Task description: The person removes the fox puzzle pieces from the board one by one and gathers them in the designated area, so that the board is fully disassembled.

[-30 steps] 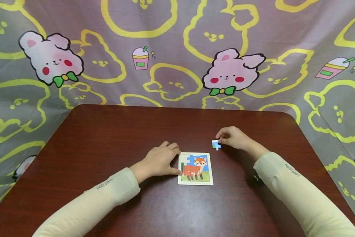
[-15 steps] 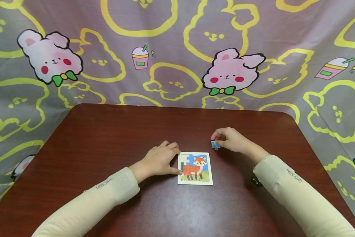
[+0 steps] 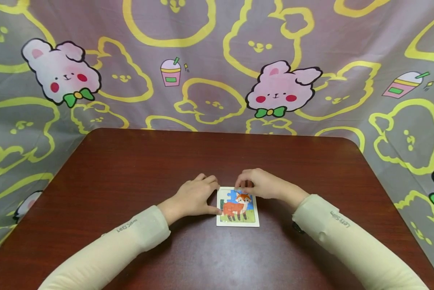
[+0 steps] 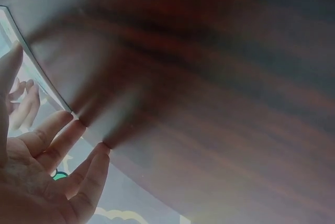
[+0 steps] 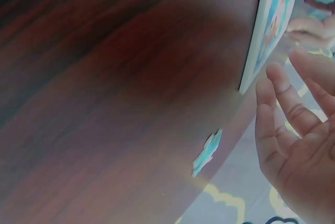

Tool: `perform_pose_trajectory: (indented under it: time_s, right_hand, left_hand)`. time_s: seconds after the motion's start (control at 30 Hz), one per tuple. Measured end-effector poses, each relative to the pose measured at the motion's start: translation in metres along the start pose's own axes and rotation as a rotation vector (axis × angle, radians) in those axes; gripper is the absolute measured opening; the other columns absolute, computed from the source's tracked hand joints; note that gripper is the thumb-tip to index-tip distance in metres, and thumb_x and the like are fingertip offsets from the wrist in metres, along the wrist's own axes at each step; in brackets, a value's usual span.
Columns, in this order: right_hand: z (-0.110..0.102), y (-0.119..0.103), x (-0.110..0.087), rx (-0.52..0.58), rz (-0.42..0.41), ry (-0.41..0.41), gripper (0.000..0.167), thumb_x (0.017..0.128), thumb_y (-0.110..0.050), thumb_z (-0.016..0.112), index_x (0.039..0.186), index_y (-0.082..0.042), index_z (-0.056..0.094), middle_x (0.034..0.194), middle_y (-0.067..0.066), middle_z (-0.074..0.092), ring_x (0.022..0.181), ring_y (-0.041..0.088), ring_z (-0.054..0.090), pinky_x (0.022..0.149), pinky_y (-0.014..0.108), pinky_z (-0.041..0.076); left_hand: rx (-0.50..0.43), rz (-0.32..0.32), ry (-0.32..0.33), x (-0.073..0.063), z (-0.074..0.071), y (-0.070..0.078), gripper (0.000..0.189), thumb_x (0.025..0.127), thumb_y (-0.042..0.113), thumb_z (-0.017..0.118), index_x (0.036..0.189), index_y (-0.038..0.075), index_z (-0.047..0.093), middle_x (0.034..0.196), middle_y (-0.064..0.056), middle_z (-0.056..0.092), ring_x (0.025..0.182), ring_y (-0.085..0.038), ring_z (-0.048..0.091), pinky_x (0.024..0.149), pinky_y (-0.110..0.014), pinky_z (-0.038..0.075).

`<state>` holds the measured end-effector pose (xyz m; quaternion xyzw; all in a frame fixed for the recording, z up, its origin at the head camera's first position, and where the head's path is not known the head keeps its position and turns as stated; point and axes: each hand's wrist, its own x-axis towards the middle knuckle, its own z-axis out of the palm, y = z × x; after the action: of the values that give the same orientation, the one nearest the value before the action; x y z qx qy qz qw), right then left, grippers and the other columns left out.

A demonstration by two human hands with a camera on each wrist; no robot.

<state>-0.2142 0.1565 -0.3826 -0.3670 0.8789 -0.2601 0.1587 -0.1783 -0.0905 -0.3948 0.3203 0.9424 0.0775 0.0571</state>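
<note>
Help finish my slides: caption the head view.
Unfinished fox puzzle on a dark table: left hand touching its left side, right hand over its far edge.

l. edge of puzzle frame blocked by l. hand, far r. corner covered by r. hand, near edge reachable via tabletop, low obstacle posed nearby by loose pc.

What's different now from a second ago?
The right hand has moved left and nearer, to the top right of the board. A loose piece lies on the table apart from that hand, seemingly let go. The left hand stays at the board's left edge; the board hasn't visibly moved.
</note>
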Motion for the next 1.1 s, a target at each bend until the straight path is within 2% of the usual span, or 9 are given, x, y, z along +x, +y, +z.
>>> perform_pose_trajectory:
  time_s: [0.2,0.43,0.8,1.1]
  right_hand:
    - [0.004,-0.007,0.006,-0.030,0.010,-0.075,0.020,0.092,-0.008,0.069,0.112,-0.013,0.071,0.097,0.003,0.060,0.077,0.010,0.051,0.069,0.023,0.047]
    - [0.006,-0.010,0.011,-0.045,0.011,-0.138,0.029,0.091,-0.008,0.071,0.118,-0.015,0.069,0.095,0.005,0.054,0.082,0.017,0.048,0.072,0.026,0.043]
    - [0.006,-0.009,0.015,-0.098,0.002,-0.184,0.029,0.090,-0.008,0.071,0.117,-0.018,0.065,0.100,0.003,0.053,0.089,0.018,0.049,0.077,0.030,0.045]
    - [0.001,-0.008,0.019,-0.055,-0.002,-0.256,0.028,0.090,-0.004,0.070,0.113,-0.016,0.062,0.099,0.007,0.051,0.089,0.021,0.047,0.075,0.029,0.043]
  left_hand:
    - [0.001,-0.006,-0.005,0.000,0.000,-0.001,0.068,0.073,0.062,0.079,0.119,0.015,0.067,0.115,0.004,0.060,0.108,-0.021,0.055,0.071,-0.040,0.054]
    - [-0.001,-0.006,-0.012,0.000,-0.001,0.000,0.067,0.073,0.063,0.079,0.119,0.015,0.067,0.114,0.004,0.060,0.109,-0.021,0.054,0.072,-0.039,0.054]
    - [-0.008,-0.018,-0.018,-0.001,-0.001,-0.001,0.068,0.073,0.063,0.079,0.120,0.015,0.067,0.115,0.004,0.060,0.109,-0.021,0.054,0.072,-0.041,0.054]
    - [-0.008,-0.006,-0.019,0.000,0.001,0.000,0.067,0.073,0.063,0.078,0.119,0.016,0.067,0.111,0.005,0.059,0.107,-0.020,0.053,0.070,-0.039,0.053]
